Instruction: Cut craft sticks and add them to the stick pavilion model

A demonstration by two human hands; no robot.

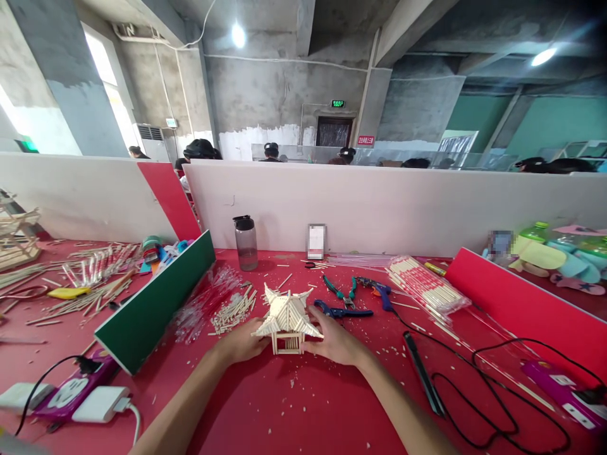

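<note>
Nearside of the clasped pavilion (287, 316), red tabletop (294, 404) lies open.

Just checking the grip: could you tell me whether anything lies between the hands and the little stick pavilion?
Nothing visible does: the left hand and right hand hold the stick pavilion directly by its sides.

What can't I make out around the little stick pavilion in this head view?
All in the head view:
- Left hand: its fingertips are hidden behind the roof of the stick pavilion, so the grip is unclear.
- Upright card: its face is blurred and unreadable.
- Small item at the far right: blurred, so I can't tell what it is.
- Wooden frame: cut off by the left edge.
</note>
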